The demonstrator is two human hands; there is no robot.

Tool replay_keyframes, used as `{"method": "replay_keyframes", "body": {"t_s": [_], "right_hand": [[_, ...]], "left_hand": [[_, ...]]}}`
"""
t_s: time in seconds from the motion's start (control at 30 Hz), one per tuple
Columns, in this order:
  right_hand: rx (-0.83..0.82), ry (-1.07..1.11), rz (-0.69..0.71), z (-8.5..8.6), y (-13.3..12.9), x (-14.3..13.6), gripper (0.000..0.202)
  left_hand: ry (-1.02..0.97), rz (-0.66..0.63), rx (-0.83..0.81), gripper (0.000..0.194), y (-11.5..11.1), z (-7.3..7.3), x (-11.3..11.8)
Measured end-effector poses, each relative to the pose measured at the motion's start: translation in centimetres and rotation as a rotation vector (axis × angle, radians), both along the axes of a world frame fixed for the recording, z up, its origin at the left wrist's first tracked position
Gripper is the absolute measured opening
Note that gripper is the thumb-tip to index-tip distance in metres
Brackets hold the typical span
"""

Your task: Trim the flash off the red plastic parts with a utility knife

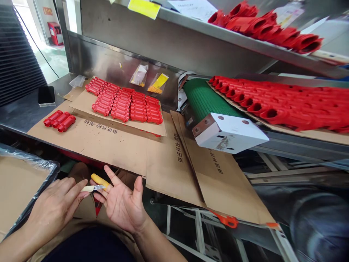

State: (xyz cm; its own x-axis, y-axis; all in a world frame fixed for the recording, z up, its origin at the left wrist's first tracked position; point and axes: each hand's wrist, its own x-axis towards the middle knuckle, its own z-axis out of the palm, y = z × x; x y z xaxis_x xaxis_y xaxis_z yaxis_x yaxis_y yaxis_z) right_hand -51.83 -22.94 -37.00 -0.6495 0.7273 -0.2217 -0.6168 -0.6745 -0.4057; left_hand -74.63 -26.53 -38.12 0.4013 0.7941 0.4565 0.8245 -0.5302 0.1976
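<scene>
My left hand (56, 202) pinches a small craft knife (88, 189) by its cream handle. The knife's short metal blade points right and lies against or just in front of a finger of my right hand (124, 205); I cannot tell whether they touch. My right hand is palm up with its fingers spread, gripping nothing. A yellow finger cot (98, 179) covers one of its fingers. Beyond my hands, three red ribbed tubes (59, 120) lie side by side on the cardboard (120, 153). Several more red tubes (121, 105) stand in rows on another sheet behind.
A green conveyor belt (208, 98) with a white end bracket (231, 133) carries red tubes (294, 105) at right. More fill the shelf (185, 22). A phone (46, 95) lies at left, bags (158, 83) at the back. A plastic-lined box (19, 189) stands near my left arm.
</scene>
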Motion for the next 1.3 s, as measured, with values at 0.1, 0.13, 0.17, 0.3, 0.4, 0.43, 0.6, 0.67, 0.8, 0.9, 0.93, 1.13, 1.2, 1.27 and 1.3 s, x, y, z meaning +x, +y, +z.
{"method": "replay_keyframes", "body": {"t_s": [0.1,0.13,0.17,0.3,0.4,0.43,0.6,0.67,0.8,0.9,0.93,1.13,1.2,1.27,1.3], "right_hand": [[0.004,0.022,0.015,0.1,0.1,0.0,0.129],[0.006,0.025,0.024,0.1,0.1,0.0,0.131],[0.009,0.025,0.033,0.1,0.1,0.0,0.132],[0.038,0.010,0.062,-0.9,0.0,-0.4,0.134],[-0.003,-0.029,0.116,-1.9,0.2,-0.8,0.137],[-0.028,-0.035,0.131,-2.1,0.3,-0.8,0.137],[-0.051,0.091,0.116,-1.3,1.1,-0.6,0.104],[-0.036,0.103,0.079,-1.0,1.2,-0.4,0.078],[0.248,-0.119,-0.090,-1.8,0.8,-0.4,0.029],[0.775,-0.563,-0.090,-2.5,0.2,-0.8,0.040],[0.956,-0.729,-0.057,-2.7,0.1,-1.0,0.059],[1.444,-1.158,-0.611,-3.2,0.6,-1.8,0.067],[1.247,-1.108,-0.841,-2.5,1.7,-0.5,0.062],[0.935,-0.955,-0.898,-1.2,3.1,1.5,0.059],[0.762,-0.850,-0.862,-0.6,3.6,2.6,0.060]], "left_hand": [[-0.079,-0.034,-0.022,0.025,0.3,0.3,0.0],[-0.111,-0.050,-0.027,0.023,0.5,0.3,0.0],[-0.147,-0.058,-0.040,0.020,0.6,0.3,-0.1],[-0.293,-0.058,-0.209,0.014,0.5,0.6,0.4],[-0.402,-0.260,-0.496,0.024,-0.5,1.3,1.7],[-0.447,-0.356,-0.630,0.027,-1.0,1.4,2.3],[-1.272,-0.355,-1.020,0.044,-1.5,1.0,3.6],[-1.733,-0.278,-1.030,0.049,-0.8,1.0,3.1],[-2.159,0.010,-1.018,0.045,0.7,1.5,2.0],[-2.273,0.162,-1.030,0.042,1.2,1.4,3.0],[-2.262,0.142,-1.053,0.044,1.2,1.2,3.7],[-1.778,-0.286,-1.200,0.067,0.6,-0.1,7.4],[-1.386,-0.413,-1.327,0.073,1.8,0.9,6.7],[-0.875,-0.346,-1.266,0.059,5.0,2.9,4.7],[-0.630,-0.248,-1.086,0.054,7.5,4.1,3.4]]}}
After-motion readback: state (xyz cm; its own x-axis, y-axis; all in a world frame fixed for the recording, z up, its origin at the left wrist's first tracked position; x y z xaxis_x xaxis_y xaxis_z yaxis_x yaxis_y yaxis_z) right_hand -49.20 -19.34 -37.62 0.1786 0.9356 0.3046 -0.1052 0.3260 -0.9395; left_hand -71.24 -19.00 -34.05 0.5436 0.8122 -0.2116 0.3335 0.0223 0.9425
